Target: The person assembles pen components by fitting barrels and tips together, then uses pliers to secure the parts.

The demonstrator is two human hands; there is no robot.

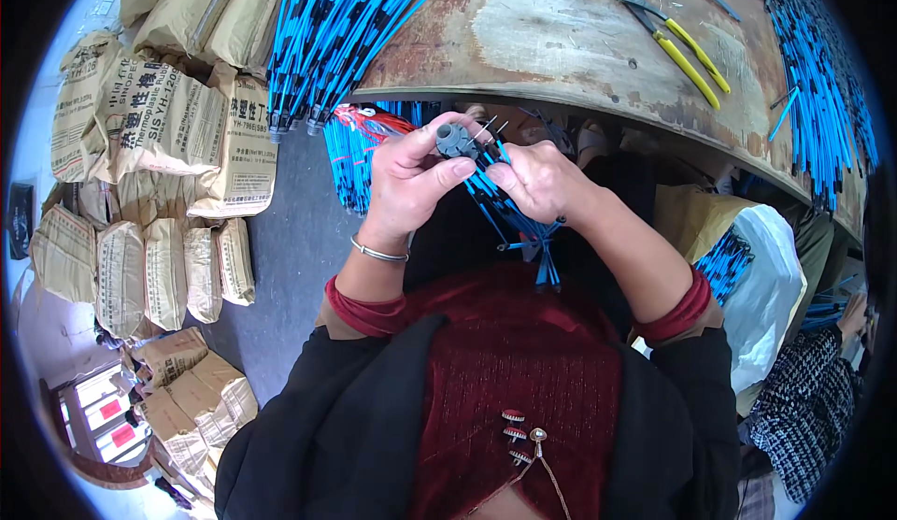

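My left hand [411, 179] is closed around a grey round notched hub [456, 141], its thumb and fingers pressed to the sides. From the hub, a cluster of thin blue rods with black fittings [537, 240] hangs down between my hands and over my lap. My right hand [542, 182] pinches at the rods close beside the hub. Thumb and fingers are closed there, with a few thin dark rod ends sticking up past them. The exact rod in the right fingertips is partly hidden.
A worn wooden table [551, 29] lies ahead, bearing yellow-handled pliers [677, 43]. Bundles of blue rods [350, 25] overhang its left end, and more blue rods [818, 99] its right. Paper sacks [140, 118] are stacked at left. A white sack [761, 286] and a person's patterned sleeve [804, 398] are at right.
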